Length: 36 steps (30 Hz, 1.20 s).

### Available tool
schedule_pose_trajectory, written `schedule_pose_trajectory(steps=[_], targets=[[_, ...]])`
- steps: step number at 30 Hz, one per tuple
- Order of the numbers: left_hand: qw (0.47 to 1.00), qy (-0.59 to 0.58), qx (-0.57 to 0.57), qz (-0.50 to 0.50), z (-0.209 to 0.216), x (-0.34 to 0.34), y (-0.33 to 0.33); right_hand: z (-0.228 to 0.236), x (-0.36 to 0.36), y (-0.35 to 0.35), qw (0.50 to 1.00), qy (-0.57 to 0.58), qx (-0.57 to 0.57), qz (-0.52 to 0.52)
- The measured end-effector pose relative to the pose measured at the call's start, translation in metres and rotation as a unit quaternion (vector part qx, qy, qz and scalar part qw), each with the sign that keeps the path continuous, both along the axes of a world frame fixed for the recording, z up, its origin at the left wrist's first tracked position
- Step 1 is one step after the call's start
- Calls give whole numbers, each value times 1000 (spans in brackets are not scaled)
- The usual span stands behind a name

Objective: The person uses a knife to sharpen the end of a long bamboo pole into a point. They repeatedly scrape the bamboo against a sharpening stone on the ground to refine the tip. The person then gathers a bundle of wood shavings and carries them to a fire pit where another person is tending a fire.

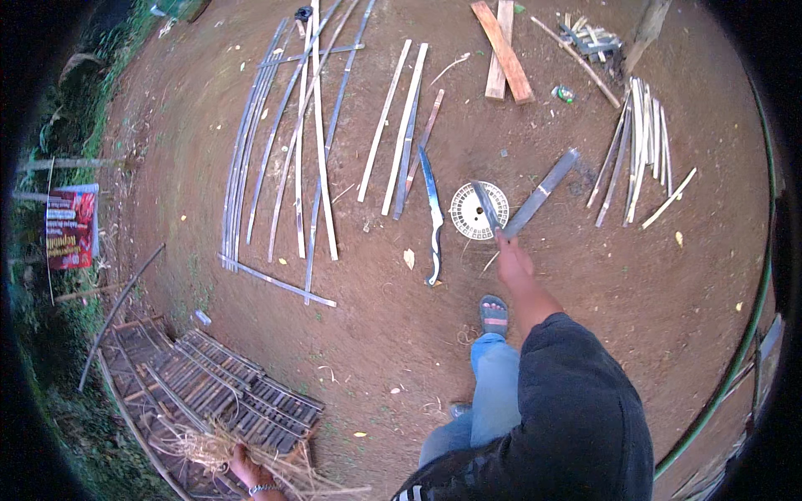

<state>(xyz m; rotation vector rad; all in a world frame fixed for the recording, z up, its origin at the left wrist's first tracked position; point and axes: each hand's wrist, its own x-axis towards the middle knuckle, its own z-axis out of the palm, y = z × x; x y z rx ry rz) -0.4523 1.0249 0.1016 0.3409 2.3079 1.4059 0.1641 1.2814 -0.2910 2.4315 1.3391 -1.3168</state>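
Observation:
My left hand point(244, 468), at the lower left with a band on its wrist, is closed around a bundle of pale, thin, straw-like strips point(205, 447). The loose ends fan out over a bamboo rack. My right hand point(515, 260) reaches forward, closed around a knife point(488, 204), its handle hidden in the fist. The blade points away from me, over a round white slotted disc point(459, 224). Just right of the knife, a dark flat bamboo piece point(543, 194) slants away from near the fist. A curved saw point(433, 213) with a white-and-black handle lies left of the disc.
Long split bamboo strips point(322, 150) lie at the far left, with shorter strips point(405, 125) closer in. Two planks point(501, 54) cross at the far side. More strips point(643, 150) are piled at right. A slatted bamboo rack point(242, 376) stands lower left; a green hose point(752, 334) curves along the right.

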Motion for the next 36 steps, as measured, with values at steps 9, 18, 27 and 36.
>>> schedule_pose_trajectory(steps=[9, 18, 27, 36], targets=[[983, 115, -139, -42, 22, -40, 122, -106, -42, 32, 991, 41, 30, -122], [995, 83, -51, -14, -76, -178, 321, -42, -89, 15, 990, -38, 37, -129], [966, -95, 125, -206, -72, -171, 512, 107, -59, -36, 990, 31, -113, 74], [934, 97, 82, -333, -31, -140, 715, 134, 2, 40, 982, -151, 8, 110]])
